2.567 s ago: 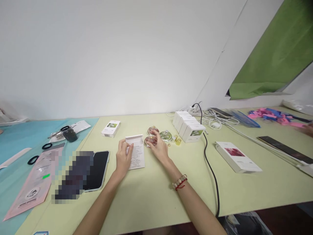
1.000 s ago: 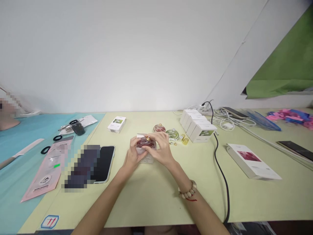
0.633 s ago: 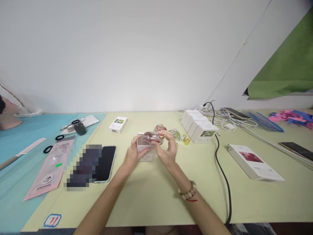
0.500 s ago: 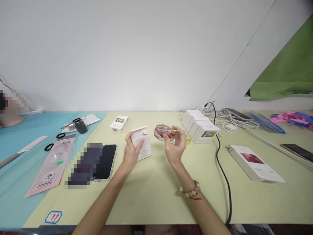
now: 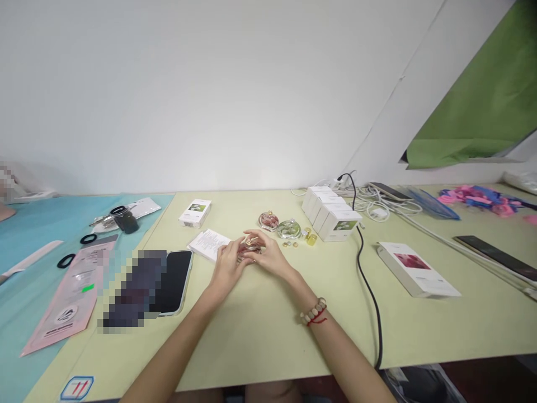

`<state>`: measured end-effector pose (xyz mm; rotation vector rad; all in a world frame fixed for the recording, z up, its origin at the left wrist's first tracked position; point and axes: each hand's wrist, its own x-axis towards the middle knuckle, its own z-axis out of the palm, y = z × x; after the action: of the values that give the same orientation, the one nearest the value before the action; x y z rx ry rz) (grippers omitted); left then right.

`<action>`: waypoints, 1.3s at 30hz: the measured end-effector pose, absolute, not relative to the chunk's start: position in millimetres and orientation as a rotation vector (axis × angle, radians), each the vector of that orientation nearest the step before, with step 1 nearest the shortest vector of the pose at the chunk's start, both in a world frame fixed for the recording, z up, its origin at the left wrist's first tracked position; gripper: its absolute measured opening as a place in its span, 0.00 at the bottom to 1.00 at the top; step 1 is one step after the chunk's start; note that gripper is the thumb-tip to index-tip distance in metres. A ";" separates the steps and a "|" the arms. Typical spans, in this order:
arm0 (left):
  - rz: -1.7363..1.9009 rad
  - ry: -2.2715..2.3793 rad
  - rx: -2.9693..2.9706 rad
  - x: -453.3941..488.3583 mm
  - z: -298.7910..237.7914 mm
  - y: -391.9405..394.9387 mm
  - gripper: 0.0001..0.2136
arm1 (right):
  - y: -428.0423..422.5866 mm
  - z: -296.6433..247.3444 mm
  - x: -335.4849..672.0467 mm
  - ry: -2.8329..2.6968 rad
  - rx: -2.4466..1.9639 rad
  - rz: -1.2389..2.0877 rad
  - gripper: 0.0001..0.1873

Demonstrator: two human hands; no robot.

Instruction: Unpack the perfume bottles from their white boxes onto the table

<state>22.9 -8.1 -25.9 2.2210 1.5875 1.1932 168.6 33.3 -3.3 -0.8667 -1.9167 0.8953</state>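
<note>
above matte table [image 5: 268, 330], round pink glass bottle [image 5: 249, 253]; left hand [image 5: 226, 267], right hand [image 5: 271, 259] closed around it

The pale green counter [image 5: 260, 336] carries a printed white carton [image 5: 207, 244] lying flat left of middle, a small white box [image 5: 195, 212] behind it and a phone [image 5: 174, 280] face up. A blue cloth [image 5: 37, 235] covers the left end, with a pink packet [image 5: 62, 308] on it. Further back stand a pink bottle [image 5: 268, 220] and a green bottle [image 5: 289, 228] side by side, near a row of white boxes [image 5: 331, 215]. A black cable [image 5: 369, 296] runs to the front edge.
</note>
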 end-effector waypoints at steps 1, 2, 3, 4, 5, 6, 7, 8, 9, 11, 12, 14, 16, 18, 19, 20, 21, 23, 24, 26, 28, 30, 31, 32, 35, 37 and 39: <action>1.187 1.597 2.214 22.7 -27.7 -7.5 0.21 | 34.2 0.0 171.3 -1.961 -0.890 0.847 0.24; 1.178 1.601 2.215 22.0 -28.6 -7.0 0.18 | 36.2 3.3 175.8 -1.998 -0.931 0.782 0.21; 1.174 1.601 2.217 21.2 -28.8 -6.7 0.17 | 38.9 6.3 182.2 -2.019 -0.994 0.702 0.17; 1.174 1.603 2.217 20.5 -28.5 -6.5 0.15 | 42.2 8.6 190.0 -2.015 -1.066 0.623 0.14; 1.173 1.604 2.215 20.0 -28.0 -6.4 0.15 | 45.7 10.0 198.7 -1.993 -1.141 0.553 0.11; 1.172 1.605 2.214 19.7 -27.4 -6.4 0.15 | 49.1 10.3 207.8 -1.956 -1.223 0.480 0.09; 1.170 1.601 2.214 19.6 -26.9 -6.3 0.15 | 52.1 9.5 216.4 -1.926 -1.291 0.429 0.08; 1.168 1.595 2.216 19.6 -26.5 -6.2 0.15 | 54.6 7.5 224.1 -1.894 -1.363 0.379 0.07; 1.164 1.585 2.220 19.7 -26.2 -6.0 0.16 | 56.5 4.6 230.3 -1.864 -1.428 0.338 0.08; 1.157 1.567 2.227 19.6 -26.0 -5.5 0.16 | 58.7 -2.8 237.9 -1.818 -1.529 0.290 0.09; 1.153 1.559 2.230 19.5 -26.0 -5.2 0.16 | 59.3 -6.6 239.6 -1.804 -1.563 0.282 0.09; 1.146 1.545 2.232 19.0 -26.1 -4.6 0.16 | 60.1 -12.7 240.4 -1.788 -1.597 0.298 0.09; 1.139 1.536 2.232 18.4 -26.3 -4.0 0.16 | 60.9 -15.3 239.6 -1.773 -1.592 0.342 0.07; 1.134 1.533 2.230 18.0 -26.3 -3.8 0.16 | 61.6 -13.8 237.7 -1.752 -1.551 0.405 0.04; 1.131 1.533 2.230 17.8 -26.2 -3.8 0.16 | 61.9 -11.7 235.8 -1.742 -1.514 0.446 0.02; 1.127 1.531 2.232 17.8 -26.0 -4.0 0.16 | 62.0 -9.0 233.2 -1.732 -1.465 0.495 0.02; 1.122 1.528 2.235 17.8 -25.8 -4.2 0.16 | 62.0 -5.9 229.7 -1.722 -1.403 0.552 0.05; 1.106 1.515 2.250 18.2 -25.2 -4.9 0.16 | 61.1 0.6 220.3 -1.706 -1.256 0.684 0.12; 1.096 1.504 2.261 18.5 -24.9 -5.4 0.17 | 60.0 3.4 215.1 -1.698 -1.180 0.751 0.14; 1.078 1.481 2.284 19.1 -24.3 -6.2 0.17 | 56.9 7.3 205.2 -1.683 -1.045 0.869 0.17; 1.062 1.459 2.307 19.6 -23.6 -7.2 0.17 | 53.2 9.0 197.8 -1.671 -0.947 0.958 0.17; 1.050 1.442 2.328 19.9 -22.5 -8.2 0.17 | 49.9 9.1 193.7 -1.657 -0.883 1.023 0.15; 1.044 1.436 2.339 20.0 -21.8 -8.8 0.17 | 48.6 8.9 192.6 -1.651 -0.862 1.048 0.14; 1.040 1.434 2.348 20.2 -20.8 -9.5 0.17 | 47.6 8.8 191.9 -1.642 -0.843 1.075 0.14; 1.033 1.440 2.369 21.5 -17.4 -12.0 0.16 | 46.2 9.2 191.0 -1.598 -0.788 1.183 0.15; 1.030 1.449 2.380 22.9 -14.8 -13.6 0.15 | 46.1 10.0 190.8 -1.565 -0.763 1.253 0.17; 1.030 1.460 2.389 24.2 -12.5 -14.8 0.15 | 46.6 10.2 190.6 -1.542 -0.758 1.288 0.18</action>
<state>24.2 -14.8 -12.5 2.3893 1.4603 1.0298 190.6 46.6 10.2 -0.7576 -1.5417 1.2882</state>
